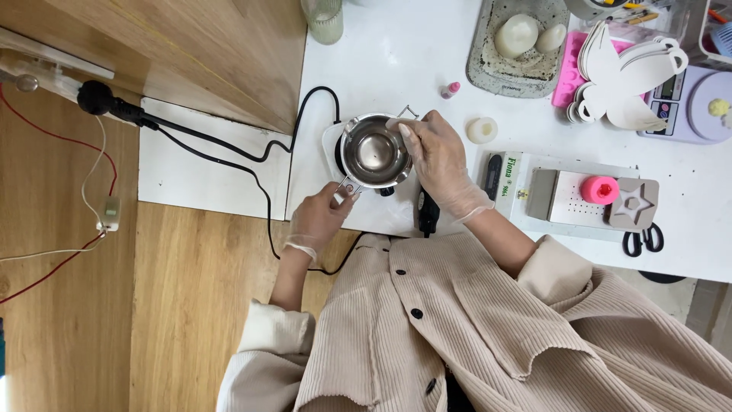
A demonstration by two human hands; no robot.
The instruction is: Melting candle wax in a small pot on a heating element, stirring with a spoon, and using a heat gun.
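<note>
Both gloved hands on a steel melting pot

Centrally in the frame, a small stainless steel pot (374, 151) sits on a white hot plate (333, 145) at the near edge of the white bench (396, 53). The left hand (320, 217), in a thin clear glove, comes up from the lower middle and pinches the pot's wire handle (347, 185) between thumb and fingers. The right hand (436, 156), gloved too, lies over the pot's right rim with its fingers curled together, pressing what looks like a pale wipe (395, 124) against the upper right of the rim; how firmly it grips cannot be told.

A black cable (229, 152) runs from a plug (95, 98) at the upper left across a white board (206, 168) to the hot plate. Just right of the pot stand a small pink-capped bottle (450, 90) and a round white candle (482, 130). Further right, a grey tray (496, 72) holds 2 pale rounded lumps (517, 35). At the right of the frame lie a pink silicone mould (600, 190), a grey star-shaped mould (632, 204), black scissors (643, 239) and a lilac kitchen scale (698, 107). The person wears a beige corduroy jacket (457, 328).
</note>
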